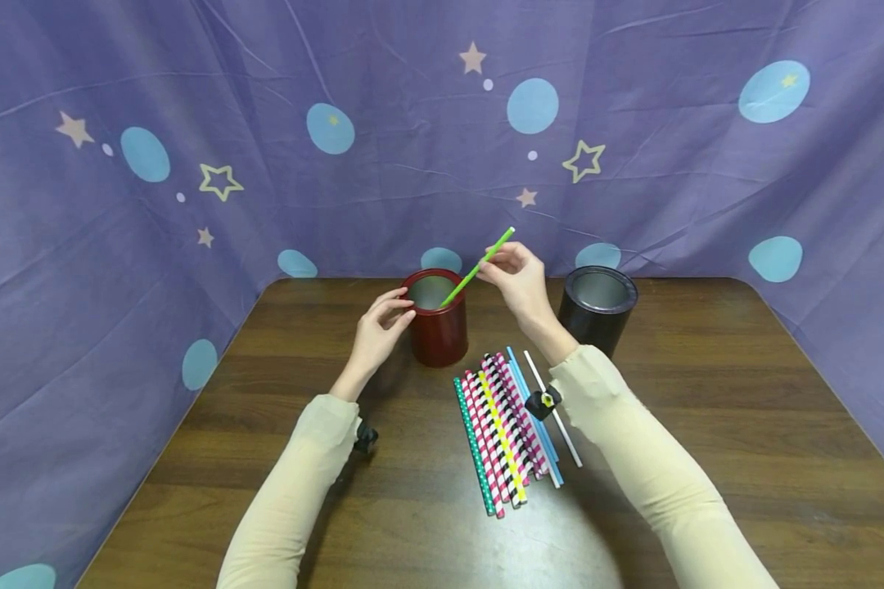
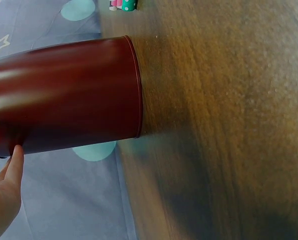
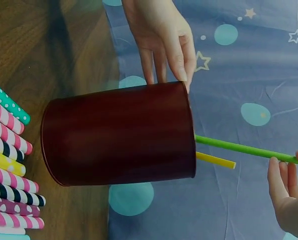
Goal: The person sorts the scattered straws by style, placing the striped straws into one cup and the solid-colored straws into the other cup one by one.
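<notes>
My right hand pinches a green paper straw near its upper end. The straw slants down to the left, its lower end inside the mouth of a dark red canister. A yellow straw also pokes out of the canister beside the green one in the right wrist view. My left hand touches the canister's left side at the rim, fingers fairly straight. In the left wrist view, a fingertip of that hand presses the red wall near the top.
Several patterned paper straws lie in a row on the wooden table, in front of the canister. A white straw lies apart at their right. A black canister stands behind my right forearm. A purple curtain hangs behind the table.
</notes>
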The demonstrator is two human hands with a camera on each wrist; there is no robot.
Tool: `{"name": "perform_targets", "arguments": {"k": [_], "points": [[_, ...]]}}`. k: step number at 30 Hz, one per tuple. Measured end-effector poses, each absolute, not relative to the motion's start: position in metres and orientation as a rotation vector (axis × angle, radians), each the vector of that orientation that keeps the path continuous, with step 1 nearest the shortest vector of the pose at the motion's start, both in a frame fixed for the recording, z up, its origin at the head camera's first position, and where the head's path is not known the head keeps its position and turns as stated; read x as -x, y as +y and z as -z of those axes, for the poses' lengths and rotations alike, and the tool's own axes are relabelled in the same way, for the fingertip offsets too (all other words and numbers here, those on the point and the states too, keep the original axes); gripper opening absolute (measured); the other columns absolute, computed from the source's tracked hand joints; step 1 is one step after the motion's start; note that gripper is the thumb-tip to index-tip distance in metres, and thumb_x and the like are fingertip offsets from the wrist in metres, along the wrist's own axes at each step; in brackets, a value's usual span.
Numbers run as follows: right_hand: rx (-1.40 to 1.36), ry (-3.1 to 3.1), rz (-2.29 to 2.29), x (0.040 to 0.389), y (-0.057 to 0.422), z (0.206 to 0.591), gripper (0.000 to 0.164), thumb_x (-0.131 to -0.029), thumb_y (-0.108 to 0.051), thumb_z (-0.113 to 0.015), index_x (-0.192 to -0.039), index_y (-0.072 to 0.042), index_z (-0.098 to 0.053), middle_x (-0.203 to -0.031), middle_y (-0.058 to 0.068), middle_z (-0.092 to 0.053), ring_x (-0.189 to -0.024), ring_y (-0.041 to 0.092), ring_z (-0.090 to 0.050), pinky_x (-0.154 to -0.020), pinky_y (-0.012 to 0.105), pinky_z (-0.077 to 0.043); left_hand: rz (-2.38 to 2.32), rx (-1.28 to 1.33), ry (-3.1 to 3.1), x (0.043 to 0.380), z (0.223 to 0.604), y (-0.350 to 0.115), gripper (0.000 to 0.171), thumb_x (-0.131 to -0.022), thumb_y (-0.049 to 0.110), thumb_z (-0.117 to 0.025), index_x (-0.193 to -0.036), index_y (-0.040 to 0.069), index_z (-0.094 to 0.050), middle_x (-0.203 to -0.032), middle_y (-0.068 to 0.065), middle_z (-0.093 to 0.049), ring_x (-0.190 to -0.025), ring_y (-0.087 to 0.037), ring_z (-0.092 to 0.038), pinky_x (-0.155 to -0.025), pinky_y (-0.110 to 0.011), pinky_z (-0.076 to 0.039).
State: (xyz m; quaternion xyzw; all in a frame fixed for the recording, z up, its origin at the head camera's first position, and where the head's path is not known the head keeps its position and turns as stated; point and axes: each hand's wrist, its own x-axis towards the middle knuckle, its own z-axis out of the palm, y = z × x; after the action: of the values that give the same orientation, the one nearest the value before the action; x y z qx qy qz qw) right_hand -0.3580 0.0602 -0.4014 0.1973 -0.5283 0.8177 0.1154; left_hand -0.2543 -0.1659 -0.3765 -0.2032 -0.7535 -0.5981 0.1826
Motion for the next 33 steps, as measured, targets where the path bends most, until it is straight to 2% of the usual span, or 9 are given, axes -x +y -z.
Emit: {"name": "perform_targets", "arguments": {"k": [1, 4, 9, 13, 17, 20, 25, 30, 33], "points": [[-0.562, -1.589, -2.361, 0.362, 0.059, 0.405, 0.026, -0.073, -0.002, -0.069, -0.097, 0.0, -0.059, -0.09, 0.013, -0.063, -0.079, 0.019, -0.062, -0.072, 0.031, -0.053, 1.685, 0.576, -2.126, 0.254, 0.376, -0.166, 0.021, -0.081, -0.006, -0.058, -0.098, -0.018, -0.056, -0.12, -0.03, -0.046, -0.11, -0.037, -0.046, -0.085, -0.049, -0.043], [-0.48, -1.719, -2.282, 0.302, 0.054, 0.349, 0.025, -0.073, 0.002, -0.067, -0.097, 0.004, -0.059, -0.086, 0.013, -0.064, -0.076, 0.017, -0.062, -0.073, 0.028, -0.052, 1.678, 0.581, -2.128, 0.254, 0.376, -0.166, 0.021, -0.081, -0.005, -0.058, -0.098, -0.017, -0.056, -0.12, -0.03, -0.046, -0.109, -0.038, -0.047, -0.085, -0.048, -0.043], [-0.426, -1.854, -2.171, 0.272, 0.053, 0.323, 0.025, -0.075, 0.004, -0.064, -0.098, 0.01, -0.056, -0.085, 0.016, -0.063, -0.073, 0.008, -0.058, -0.07, 0.018, -0.048, 1.666, 0.576, -2.134, 0.254, 0.376, -0.165, 0.021, -0.081, -0.005, -0.058, -0.098, -0.017, -0.057, -0.12, -0.029, -0.047, -0.108, -0.037, -0.049, -0.085, -0.041, -0.045], [-0.428, -1.885, -2.151, 0.269, 0.056, 0.324, 0.025, -0.076, 0.003, -0.065, -0.099, 0.008, -0.056, -0.088, 0.016, -0.062, -0.073, 0.006, -0.058, -0.07, 0.018, -0.047, 1.663, 0.578, -2.13, 0.255, 0.376, -0.165, 0.02, -0.081, -0.005, -0.058, -0.098, -0.017, -0.057, -0.12, -0.03, -0.046, -0.107, -0.038, -0.049, -0.085, -0.039, -0.046], [-0.467, -1.915, -2.16, 0.267, 0.06, 0.33, 0.023, -0.077, 0.005, -0.062, -0.099, 0.008, -0.057, -0.081, 0.005, -0.063, -0.072, 0.007, -0.06, -0.069, 0.021, -0.05, 1.67, 0.586, -2.127, 0.255, 0.377, -0.165, 0.02, -0.081, -0.005, -0.058, -0.098, -0.017, -0.056, -0.12, -0.03, -0.046, -0.108, -0.038, -0.049, -0.085, -0.043, -0.045], [-0.501, -1.963, -2.155, 0.265, 0.064, 0.334, 0.025, -0.077, 0.004, -0.062, -0.1, 0.011, -0.055, -0.08, 0.002, -0.063, -0.071, 0.006, -0.06, -0.069, 0.023, -0.051, 1.681, 0.591, -2.119, 0.255, 0.378, -0.165, 0.021, -0.081, -0.006, -0.057, -0.098, -0.017, -0.056, -0.12, -0.031, -0.045, -0.108, -0.039, -0.048, -0.085, -0.048, -0.043], [-0.519, -2.081, -2.124, 0.261, 0.071, 0.339, 0.027, -0.078, 0.001, -0.062, -0.101, 0.012, -0.054, -0.083, 0.007, -0.061, -0.071, 0.009, -0.06, -0.07, 0.026, -0.052, 1.679, 0.583, -2.124, 0.255, 0.378, -0.166, 0.021, -0.081, -0.005, -0.058, -0.098, -0.017, -0.056, -0.121, -0.03, -0.045, -0.109, -0.038, -0.047, -0.085, -0.048, -0.043], [-0.549, -2.182, -2.089, 0.258, 0.079, 0.348, 0.025, -0.079, 0.001, -0.061, -0.101, 0.011, -0.055, -0.09, 0.019, -0.06, -0.071, 0.007, -0.06, -0.07, 0.027, -0.052, 1.674, 0.581, -2.128, 0.255, 0.379, -0.166, 0.021, -0.081, -0.006, -0.058, -0.098, -0.017, -0.056, -0.121, -0.03, -0.046, -0.11, -0.038, -0.047, -0.085, -0.046, -0.043], [-0.578, -2.23, -2.058, 0.257, 0.084, 0.354, 0.024, -0.079, 0.002, -0.061, -0.101, 0.011, -0.055, -0.09, 0.021, -0.06, -0.07, 0.006, -0.06, -0.07, 0.028, -0.053, 1.677, 0.585, -2.124, 0.255, 0.378, -0.166, 0.021, -0.081, -0.005, -0.058, -0.098, -0.017, -0.056, -0.121, -0.03, -0.045, -0.11, -0.038, -0.047, -0.085, -0.047, -0.043]]}}
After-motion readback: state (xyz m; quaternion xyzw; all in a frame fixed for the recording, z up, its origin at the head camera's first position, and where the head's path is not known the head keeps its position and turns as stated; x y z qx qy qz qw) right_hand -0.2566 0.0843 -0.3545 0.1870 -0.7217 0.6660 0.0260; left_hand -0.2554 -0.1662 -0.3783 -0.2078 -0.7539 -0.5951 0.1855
